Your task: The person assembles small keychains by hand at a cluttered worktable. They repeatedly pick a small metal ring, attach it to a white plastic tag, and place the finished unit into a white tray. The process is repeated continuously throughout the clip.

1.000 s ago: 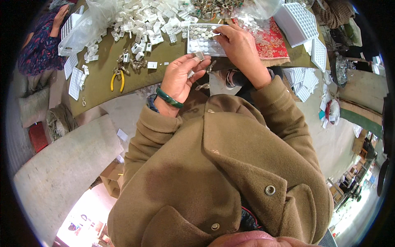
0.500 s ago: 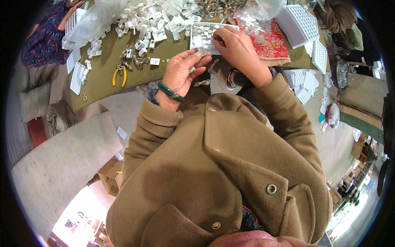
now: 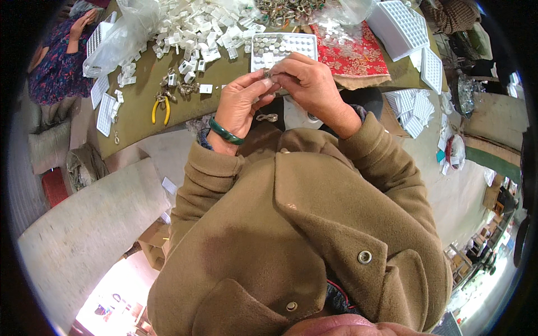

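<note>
Above the near edge of the table, my hands meet at the fingertips. My left hand (image 3: 238,106), with a green bangle at its wrist, pinches a small plastic case (image 3: 267,73) between thumb and fingers. The fingers of my right hand (image 3: 305,81) are closed against the same case; whatever else they hold is hidden. Just beyond the hands lies a white tray (image 3: 307,47) with rows of wells, several holding round whitish pieces. A loose white plastic block (image 3: 205,89) rests left of my left hand.
A heap of white plastic blocks (image 3: 216,28) covers the far left. Yellow-handled pliers (image 3: 166,111) lie near the left front edge. Right of the tray are a red patterned cloth (image 3: 347,56) and stacked white trays (image 3: 395,33). Another person's hand (image 3: 78,28) shows at far left.
My right hand has left the tray and come toward me and left to meet my left hand. Its fingers now close at the small case. The table view has shifted slightly.
</note>
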A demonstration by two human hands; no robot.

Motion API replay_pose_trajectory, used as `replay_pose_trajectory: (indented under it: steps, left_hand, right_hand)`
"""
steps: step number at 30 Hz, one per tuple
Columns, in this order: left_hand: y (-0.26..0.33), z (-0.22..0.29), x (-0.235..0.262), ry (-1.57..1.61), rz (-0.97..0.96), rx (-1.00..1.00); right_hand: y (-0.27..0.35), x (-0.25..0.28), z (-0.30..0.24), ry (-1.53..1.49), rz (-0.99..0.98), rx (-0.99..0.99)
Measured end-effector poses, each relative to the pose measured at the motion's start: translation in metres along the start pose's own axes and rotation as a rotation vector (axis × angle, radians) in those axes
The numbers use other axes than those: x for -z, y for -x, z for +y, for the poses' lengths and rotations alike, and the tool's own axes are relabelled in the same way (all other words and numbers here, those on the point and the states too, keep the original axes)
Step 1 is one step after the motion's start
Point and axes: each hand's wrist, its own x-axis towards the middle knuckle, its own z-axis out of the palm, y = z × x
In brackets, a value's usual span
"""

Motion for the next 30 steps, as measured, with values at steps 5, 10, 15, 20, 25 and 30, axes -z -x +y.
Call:
replay_pose_trajectory:
  steps: [5, 10, 15, 20, 25, 30]
  left_hand:
    - [-0.007, -0.010, -0.002, 0.054, 0.050, 0.007]
    - [-0.010, -0.006, -0.002, -0.010, 0.061, -0.006]
    - [-0.012, -0.006, -0.005, -0.049, 0.060, 0.010]
    - [-0.010, -0.007, -0.007, -0.014, 0.105, 0.034]
    - [-0.005, -0.004, -0.007, 0.035, 0.078, 0.016]
    - [0.001, -0.004, -0.010, 0.014, 0.053, -0.003]
  right_hand:
    - [0.008, -0.006, 0.004, 0.024, 0.053, -0.019]
    - [-0.006, 0.010, 0.022, -0.169, 0.176, -0.329]
    - [-0.020, 0.008, 0.044, 0.445, 0.137, 0.000]
    - [-0.018, 0.003, 0.050, 0.486, 0.112, -0.004]
    - [-0.020, 0.007, 0.035, 0.379, 0.141, -0.030]
    - [-0.011, 0.004, 0.007, -0.018, 0.107, -0.022]
